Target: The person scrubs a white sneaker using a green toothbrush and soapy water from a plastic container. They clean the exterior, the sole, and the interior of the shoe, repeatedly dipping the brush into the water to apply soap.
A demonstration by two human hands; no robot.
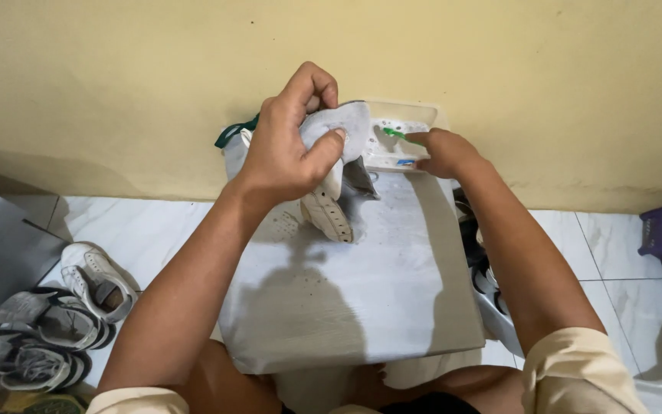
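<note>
My left hand [285, 149] grips a white shoe [331, 165] above the grey board [362, 291], fingers curled tight around its heel. My right hand [444, 153] pinches a green brush [392, 134] by the white tray [415, 123]. The shoe looks light and bendy — maybe wet and slippery — so the firm heel seems the best hold.

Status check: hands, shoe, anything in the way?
Left hand gripping white shoe, held above grey board. Right hand holding green brush over white tray. Nothing between brush and shoe.
</note>
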